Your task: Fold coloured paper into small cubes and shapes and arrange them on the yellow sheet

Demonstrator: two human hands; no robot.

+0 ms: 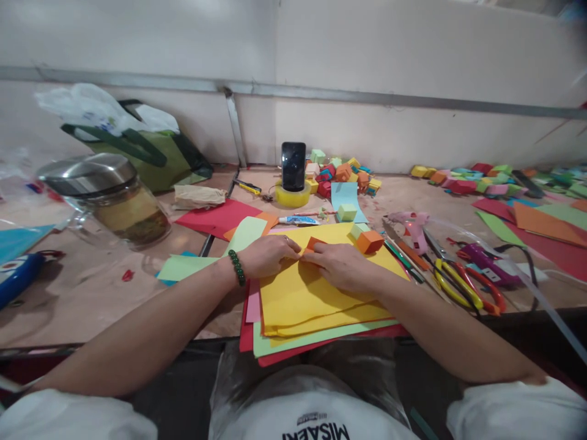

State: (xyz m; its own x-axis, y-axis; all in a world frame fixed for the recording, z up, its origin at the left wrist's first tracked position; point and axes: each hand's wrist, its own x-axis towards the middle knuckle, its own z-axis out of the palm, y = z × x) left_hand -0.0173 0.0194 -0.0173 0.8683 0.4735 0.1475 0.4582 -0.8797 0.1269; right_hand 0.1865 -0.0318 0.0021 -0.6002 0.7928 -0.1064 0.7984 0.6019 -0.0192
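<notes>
Beneath the yellow paper (pixel 302 299): tabletop (pixel 101 311), pinkish, scuffed, extending past it on both sides.

Yellow paper: several sheets, edges uneven, over a pale green sheet (pixel 275 347) and a red sheet (pixel 288 357).

Green bag (pixel 160 156): beyond the yellow paper, to its left, white plastic at its mouth.

Glass jar (pixel 131 214): left of the yellow paper, metal lid, part-filled with liquid.

Left hand (pixel 268 255): above the yellow paper's left part, fingers curled, tips drawn together, apparently pinching the orange paper piece (pixel 316 244) at its left end.

Right hand (pixel 342 266): over the yellow paper, fingers nearly straight and close together, laid across the same piece; thumb hidden, so pinching or mere pressing cannot be told.

Phone (pixel 293 165): beyond the yellow paper, upright at a tape roll (pixel 291 197).

Glue gun (pixel 415 229): pink, right of the yellow paper.

Orange box (pixel 370 242): on the yellow paper, far right part, near the right hand. Risk: a sideways wrist movement could knock it.

Orange paper piece: on the yellow paper, between the hands. Risk: skewed crease, should loose sheets slide or finger pressure be uneven. Visible long axis seemingly left to right; one flap points away from the person; remainder covered.
</notes>
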